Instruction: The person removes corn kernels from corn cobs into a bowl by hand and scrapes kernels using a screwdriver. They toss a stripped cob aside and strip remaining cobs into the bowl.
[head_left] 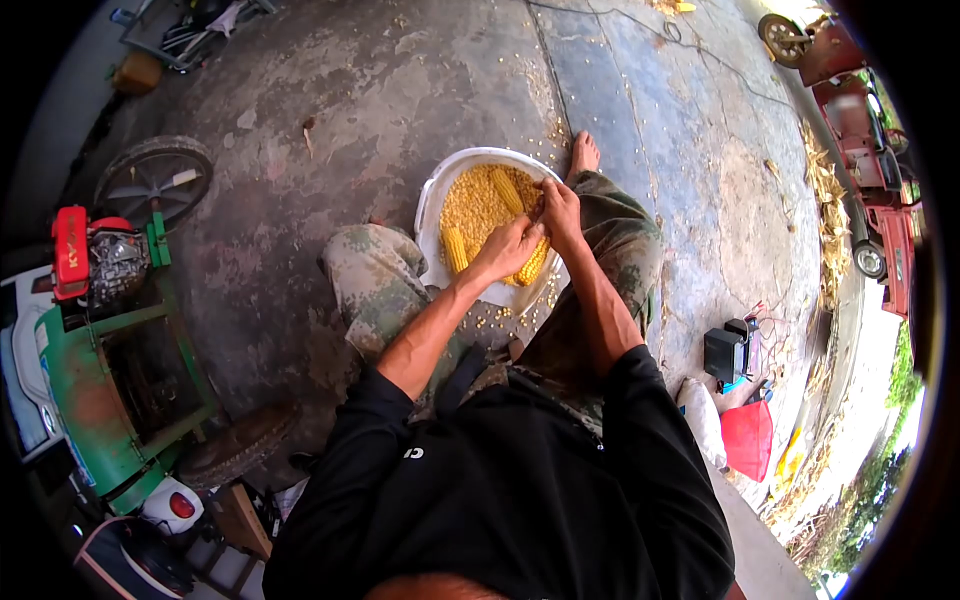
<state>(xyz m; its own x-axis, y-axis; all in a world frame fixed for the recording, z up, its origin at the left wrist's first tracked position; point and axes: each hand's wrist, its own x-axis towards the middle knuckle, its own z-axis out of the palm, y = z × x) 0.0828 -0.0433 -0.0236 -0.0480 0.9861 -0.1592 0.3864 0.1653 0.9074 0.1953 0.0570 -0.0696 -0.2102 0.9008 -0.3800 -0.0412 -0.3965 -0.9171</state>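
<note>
A white basin [428, 215] stands on the floor between my legs, filled with loose yellow corn kernels [468, 205]. Whole ears of corn lie on the kernels: one ear [507, 190] toward the far side, another ear [456, 248] at the left, and yellow ears [533, 264] beneath my fingers. Over the basin's right half, my left hand [508, 246] is closed, fingers bent around a corn cob that is mostly hidden. My right hand [560, 208] meets it at the right rim, its fingers closed on the same cob. Dark shadow between the hands hides most of it.
Scattered kernels [505, 318] lie on the concrete around the basin. At left are a green machine with a red engine [72, 253] and a wheel [155, 180]. A black box [724, 354] and a red bag [748, 440] are at right; dry husks [830, 215] lie beyond.
</note>
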